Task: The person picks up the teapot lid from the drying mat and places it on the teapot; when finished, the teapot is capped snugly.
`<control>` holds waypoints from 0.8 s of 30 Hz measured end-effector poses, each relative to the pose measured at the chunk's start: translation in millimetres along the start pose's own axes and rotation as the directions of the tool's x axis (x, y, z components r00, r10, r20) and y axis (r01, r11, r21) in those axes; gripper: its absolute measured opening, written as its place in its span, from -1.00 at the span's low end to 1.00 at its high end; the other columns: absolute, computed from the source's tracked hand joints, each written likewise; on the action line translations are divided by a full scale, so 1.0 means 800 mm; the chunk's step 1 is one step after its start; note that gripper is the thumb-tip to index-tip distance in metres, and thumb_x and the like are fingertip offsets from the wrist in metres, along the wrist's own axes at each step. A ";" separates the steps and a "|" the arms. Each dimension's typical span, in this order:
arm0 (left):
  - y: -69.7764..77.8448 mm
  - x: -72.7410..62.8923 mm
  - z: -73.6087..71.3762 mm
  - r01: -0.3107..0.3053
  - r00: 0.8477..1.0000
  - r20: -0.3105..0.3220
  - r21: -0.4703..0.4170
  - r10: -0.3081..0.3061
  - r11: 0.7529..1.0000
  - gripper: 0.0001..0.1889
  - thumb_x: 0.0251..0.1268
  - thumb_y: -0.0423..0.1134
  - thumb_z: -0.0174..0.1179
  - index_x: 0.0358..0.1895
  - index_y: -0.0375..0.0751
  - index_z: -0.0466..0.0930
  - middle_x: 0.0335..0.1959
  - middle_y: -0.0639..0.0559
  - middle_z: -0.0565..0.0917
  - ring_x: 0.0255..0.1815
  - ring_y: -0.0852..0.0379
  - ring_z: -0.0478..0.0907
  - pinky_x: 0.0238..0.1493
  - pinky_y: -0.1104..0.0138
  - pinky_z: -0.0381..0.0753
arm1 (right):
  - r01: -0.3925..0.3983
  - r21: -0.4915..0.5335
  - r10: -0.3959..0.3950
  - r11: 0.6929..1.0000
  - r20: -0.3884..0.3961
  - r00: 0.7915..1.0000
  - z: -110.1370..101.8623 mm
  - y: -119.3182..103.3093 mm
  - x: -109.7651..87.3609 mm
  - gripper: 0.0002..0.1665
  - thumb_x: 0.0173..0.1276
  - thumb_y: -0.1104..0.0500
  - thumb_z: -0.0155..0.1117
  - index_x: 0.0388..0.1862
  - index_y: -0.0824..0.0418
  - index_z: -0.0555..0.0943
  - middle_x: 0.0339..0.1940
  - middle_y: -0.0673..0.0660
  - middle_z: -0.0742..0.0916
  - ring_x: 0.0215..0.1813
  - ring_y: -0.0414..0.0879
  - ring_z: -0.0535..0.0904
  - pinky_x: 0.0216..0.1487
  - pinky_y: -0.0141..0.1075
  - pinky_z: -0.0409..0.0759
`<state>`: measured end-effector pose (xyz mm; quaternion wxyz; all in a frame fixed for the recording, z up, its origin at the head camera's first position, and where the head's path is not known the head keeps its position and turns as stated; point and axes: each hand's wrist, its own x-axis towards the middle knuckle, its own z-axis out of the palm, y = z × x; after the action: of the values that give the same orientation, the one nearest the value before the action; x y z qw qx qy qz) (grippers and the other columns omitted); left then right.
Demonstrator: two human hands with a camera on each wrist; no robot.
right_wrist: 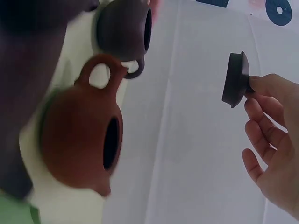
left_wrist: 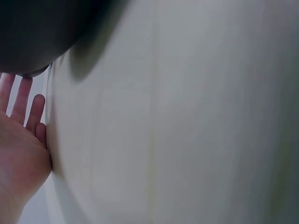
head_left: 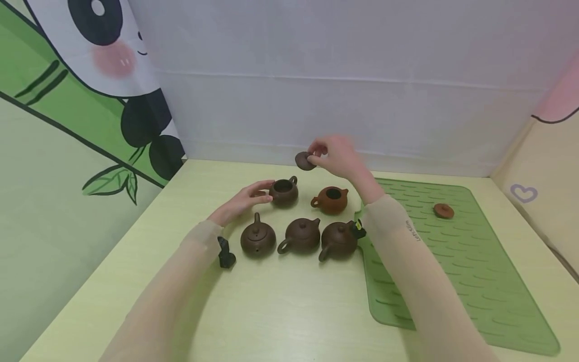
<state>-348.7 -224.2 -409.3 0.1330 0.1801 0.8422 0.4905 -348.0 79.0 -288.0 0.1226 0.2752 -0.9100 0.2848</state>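
My right hand is raised above the back of the table and pinches a dark brown teapot lid by its knob. In the right wrist view the lid is tilted on edge, between thumb and fingers. My left hand rests at the left side of a lidless dark brown teapot, its fingertips against the body. Fairly straight fingers show on the left hand in the left wrist view. Right of that pot stands a lidless reddish-brown teapot, apart from both hands.
Three lidded dark teapots stand in a front row: left, middle and right. A green mat covers the table's right side, with a reddish-brown lid on it. Behind the table hangs a pale cloth.
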 end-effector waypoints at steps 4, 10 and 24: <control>-0.001 0.001 -0.001 0.001 1.000 -0.001 0.004 -0.001 1.000 -0.37 0.42 0.00 0.17 0.50 0.20 0.21 0.53 0.07 0.28 0.51 -0.11 0.25 0.54 -0.15 0.05 | -0.023 0.094 0.028 0.995 -0.052 0.998 0.021 -0.009 0.006 -0.80 0.35 0.06 0.32 -0.14 0.12 0.71 -0.34 0.11 0.72 -0.19 -0.02 0.54 -0.06 -0.21 0.48; -0.002 0.003 -0.003 -0.009 1.000 0.002 -0.010 0.009 1.000 -0.38 0.43 -0.02 0.16 0.51 0.18 0.20 0.53 0.07 0.28 0.51 -0.12 0.25 0.55 -0.14 0.04 | -0.038 0.208 0.065 0.977 -0.122 0.990 0.049 -0.022 0.016 -0.79 0.36 0.05 0.31 -0.13 0.12 0.69 -0.39 0.10 0.68 -0.32 -0.06 0.50 -0.28 -0.30 0.40; -0.001 0.004 -0.003 -0.020 1.000 -0.002 -0.024 0.020 1.000 -0.38 0.43 -0.05 0.17 0.50 0.16 0.23 0.53 0.08 0.28 0.49 -0.10 0.29 0.56 -0.10 0.03 | -0.051 0.279 0.090 0.959 -0.128 0.988 0.088 -0.033 0.030 -0.78 0.39 0.03 0.29 -0.14 0.14 0.68 -0.41 0.10 0.67 -0.35 -0.07 0.52 -0.32 -0.32 0.40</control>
<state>-352.3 -225.0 -408.9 0.1293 0.1866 0.8345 0.5020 -356.9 9.1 -323.9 0.1365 0.2361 -0.8601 0.4310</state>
